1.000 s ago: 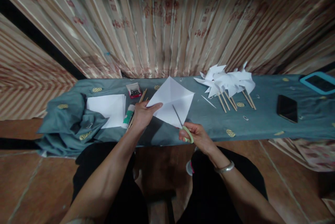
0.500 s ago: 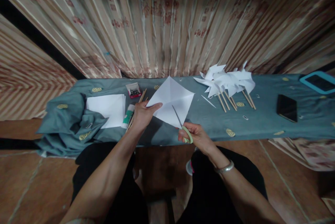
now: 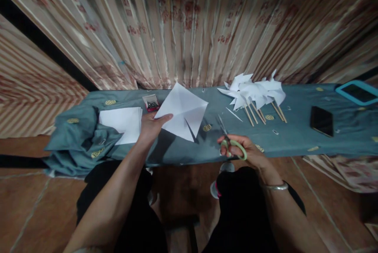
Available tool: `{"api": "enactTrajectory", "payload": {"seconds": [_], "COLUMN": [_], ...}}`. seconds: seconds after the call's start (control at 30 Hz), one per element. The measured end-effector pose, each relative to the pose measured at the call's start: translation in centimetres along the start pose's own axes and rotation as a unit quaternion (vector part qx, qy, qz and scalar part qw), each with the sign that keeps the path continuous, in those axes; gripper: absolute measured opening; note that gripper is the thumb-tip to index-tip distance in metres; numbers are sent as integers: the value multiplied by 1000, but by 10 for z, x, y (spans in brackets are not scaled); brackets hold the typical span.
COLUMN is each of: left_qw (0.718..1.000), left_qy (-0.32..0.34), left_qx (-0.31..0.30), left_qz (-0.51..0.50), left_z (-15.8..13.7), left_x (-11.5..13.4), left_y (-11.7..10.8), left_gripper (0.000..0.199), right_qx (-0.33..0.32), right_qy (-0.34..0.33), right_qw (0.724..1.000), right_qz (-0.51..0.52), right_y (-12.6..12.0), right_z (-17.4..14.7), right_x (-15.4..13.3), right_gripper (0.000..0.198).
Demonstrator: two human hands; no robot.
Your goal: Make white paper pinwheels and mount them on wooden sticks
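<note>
My left hand (image 3: 154, 125) pinches the left corner of a white square sheet of paper (image 3: 184, 107), thumb on top. Fold creases cross the sheet, and a slit runs inward from its near corner. To the right of the paper and apart from it, my right hand (image 3: 240, 148) is closed around the light green handles of a pair of scissors (image 3: 233, 142). Their blades point away from me over the cloth. Several white paper pinwheels (image 3: 256, 91) on wooden sticks lie farther right, with a thin paper strip (image 3: 234, 114) beside them.
A stack of white paper (image 3: 121, 121) lies at the left, partly under bunched cloth. Near it stands a small open box (image 3: 151, 104) of dark round pieces. A black phone (image 3: 321, 121) and a blue-framed device (image 3: 358, 92) lie at the right. A pleated curtain (image 3: 183, 28) hangs behind.
My right hand has drawn the scissors out of the paper and moved right. The left hand has shifted left with the sheet, whose near-corner slit now shows open.
</note>
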State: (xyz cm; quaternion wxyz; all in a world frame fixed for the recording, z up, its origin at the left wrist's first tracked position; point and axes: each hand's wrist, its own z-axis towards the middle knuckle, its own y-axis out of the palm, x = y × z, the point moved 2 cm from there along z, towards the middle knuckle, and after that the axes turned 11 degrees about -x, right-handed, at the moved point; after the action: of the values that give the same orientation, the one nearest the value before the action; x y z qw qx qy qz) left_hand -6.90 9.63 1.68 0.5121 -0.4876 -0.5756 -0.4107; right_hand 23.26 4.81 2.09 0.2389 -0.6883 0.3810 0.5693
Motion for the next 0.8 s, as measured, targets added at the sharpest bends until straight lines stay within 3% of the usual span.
{"api": "enactTrajectory", "payload": {"seconds": [0.1, 0.17, 0.3, 0.43, 0.57, 0.63, 0.7, 0.8], "left_qw": [996, 989, 970, 961, 964, 977, 987, 974], "left_qy": [-32, -55, -91, -93, -106, -77, -28, -13], "left_qx": [-70, -125, -202, -239, -234, -199, -141, -96], "left_qz": [43, 58, 95, 108, 75, 21, -68, -203], "left_z": [-6, -10, -16, -18, -18, -16, -15, -19], "left_x": [-1, -3, -10, -13, -11, -7, -4, -5], "left_y": [3, 8, 17, 21, 21, 20, 20, 26], "left_gripper": [36, 33, 29, 26, 30, 39, 48, 53], "right_qx": [165, 228, 214, 170, 155, 168, 208, 300], "right_qy": [-62, -87, -86, -65, -50, -56, -78, -110], "right_qw": [984, 968, 961, 960, 970, 974, 970, 945], "right_qz": [-23, -63, -153, -215, -182, -141, -103, -76], "right_y": [-8, -8, -3, 2, 7, 8, 7, 3], "right_z": [4, 9, 20, 26, 30, 34, 38, 47], "right_x": [-3, -3, -2, -1, -1, -1, 1, 6], "right_gripper": [53, 55, 58, 51, 46, 46, 47, 49]}}
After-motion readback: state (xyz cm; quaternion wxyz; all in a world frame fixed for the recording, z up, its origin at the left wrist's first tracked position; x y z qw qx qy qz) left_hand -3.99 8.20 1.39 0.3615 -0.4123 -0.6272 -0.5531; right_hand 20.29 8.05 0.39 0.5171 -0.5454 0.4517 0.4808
